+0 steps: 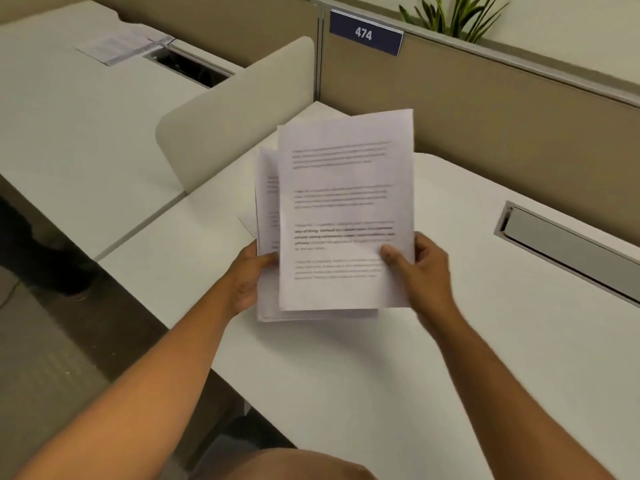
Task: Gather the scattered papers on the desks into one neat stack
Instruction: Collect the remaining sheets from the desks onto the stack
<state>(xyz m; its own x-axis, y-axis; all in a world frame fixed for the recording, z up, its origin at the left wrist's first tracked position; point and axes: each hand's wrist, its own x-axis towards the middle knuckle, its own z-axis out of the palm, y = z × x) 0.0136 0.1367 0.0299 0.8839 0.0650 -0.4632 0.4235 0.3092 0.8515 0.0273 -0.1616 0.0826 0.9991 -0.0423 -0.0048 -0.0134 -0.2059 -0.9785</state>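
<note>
I hold a bundle of printed white papers (343,209) upright above the near white desk (346,368). The sheets are uneven: the front page sits higher and further right than those behind. My left hand (247,280) grips the bundle's lower left edge. My right hand (420,268) grips the lower right, thumb on the front page. On the far left desk (69,126) lie more loose papers (121,46), next to an open cable slot.
A rounded beige divider (239,112) separates the two desks. Tan partition walls run behind, with a blue sign "474" (365,34) and a plant (450,15) above. A grey cable tray (568,244) is set into the near desk at right. Floor lies lower left.
</note>
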